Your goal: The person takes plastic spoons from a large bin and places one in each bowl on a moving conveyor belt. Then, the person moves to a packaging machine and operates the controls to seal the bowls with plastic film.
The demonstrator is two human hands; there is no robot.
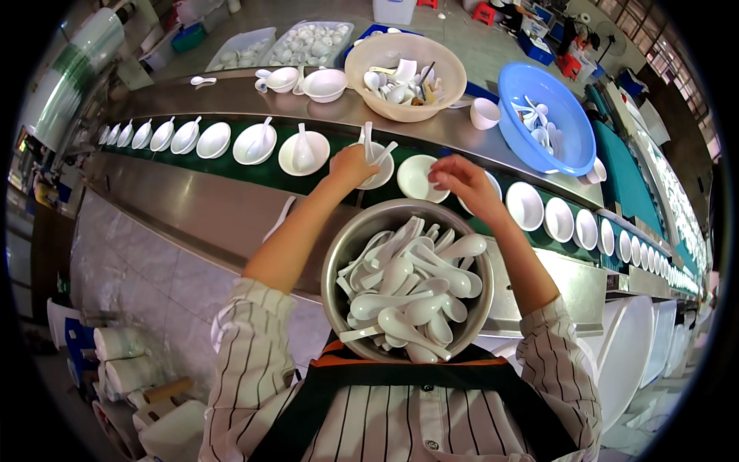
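Striped sleeves flank a basin hiding some belt, left hand gripping spoon, right hand half-spread.

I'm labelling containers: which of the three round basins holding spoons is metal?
The silvery basin nearest the person; the cream basin and blue basin, beyond the belt, look plastic.

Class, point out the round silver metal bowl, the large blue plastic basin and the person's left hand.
Round silver metal bowl (360,229), head view: upper-left inner wall.
Large blue plastic basin (570,115), head view: right inner wall.
Left hand (351,166), head view: back of it.
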